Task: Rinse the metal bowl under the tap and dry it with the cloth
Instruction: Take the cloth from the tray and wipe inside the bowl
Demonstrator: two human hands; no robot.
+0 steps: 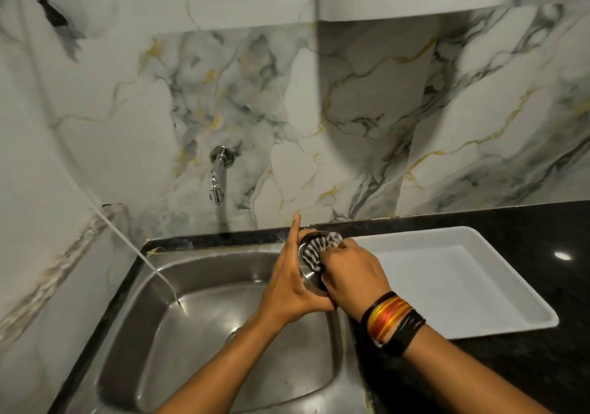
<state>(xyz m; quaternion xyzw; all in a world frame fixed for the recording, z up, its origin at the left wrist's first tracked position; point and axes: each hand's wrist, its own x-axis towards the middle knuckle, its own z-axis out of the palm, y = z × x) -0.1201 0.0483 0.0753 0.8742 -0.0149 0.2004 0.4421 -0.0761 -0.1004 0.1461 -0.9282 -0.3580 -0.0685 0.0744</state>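
- The metal bowl (309,274) was held up over the right rear corner of the steel sink (204,318), tipped on its side with its opening turned toward the right hand
- The left hand (289,281) gripped the bowl from the left, palm against its outer wall and thumb under the lower rim, with the index finger pointing straight up past the rim
- The right hand (352,274) was closed around a black-and-white patterned cloth (319,249) and pressed it into the bowl's mouth; the cloth bunched out over the upper rim
- Red, yellow and black threads (391,319) were wound around the right wrist
- The wall tap (218,177) stood behind the sink, to the left of the hands, and no stream showed beneath its spout
- A thin white hose (127,241) ran down from the left and its end lay inside the sink basin
- A white rectangular tray (498,286) rested on the black counter (542,365) just right of the sink, close beside the right hand
- Marble-patterned tiles (351,110) with grey and gold veins covered the wall behind
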